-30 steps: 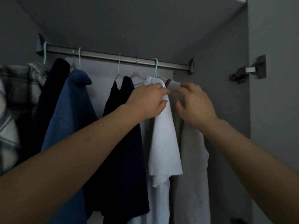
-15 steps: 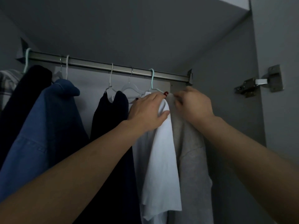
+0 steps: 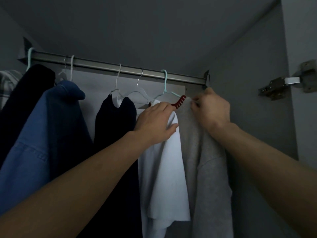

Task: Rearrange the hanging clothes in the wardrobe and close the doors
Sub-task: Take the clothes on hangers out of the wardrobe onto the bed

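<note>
A steel rail [image 3: 120, 68] spans the open wardrobe. A white T-shirt [image 3: 164, 169] and a grey sweater [image 3: 205, 169] hang at its right end on a mint hanger [image 3: 165, 83] with a red toothed piece [image 3: 179, 102] at its shoulder. My left hand [image 3: 154, 122] lies over the white shirt's shoulder, fingers curled onto the cloth. At the top of the grey sweater, my right hand [image 3: 211, 110] pinches the fabric beside the red piece. Left of them hang a dark navy garment [image 3: 113, 127], a blue denim shirt [image 3: 42, 134] and a black garment [image 3: 29, 86].
The wardrobe's right side wall [image 3: 248, 100] stands close to my right hand. A metal door hinge [image 3: 283, 83] sits on the frame at right. A plaid garment [image 3: 8, 81] shows at the far left edge. A gap on the rail separates the denim shirt from the navy garment.
The view has tilted up and drawn nearer. My right hand has shifted right along the sweater's top, uncovering the red toothed piece. My left hand stays on the white shirt's shoulder.
</note>
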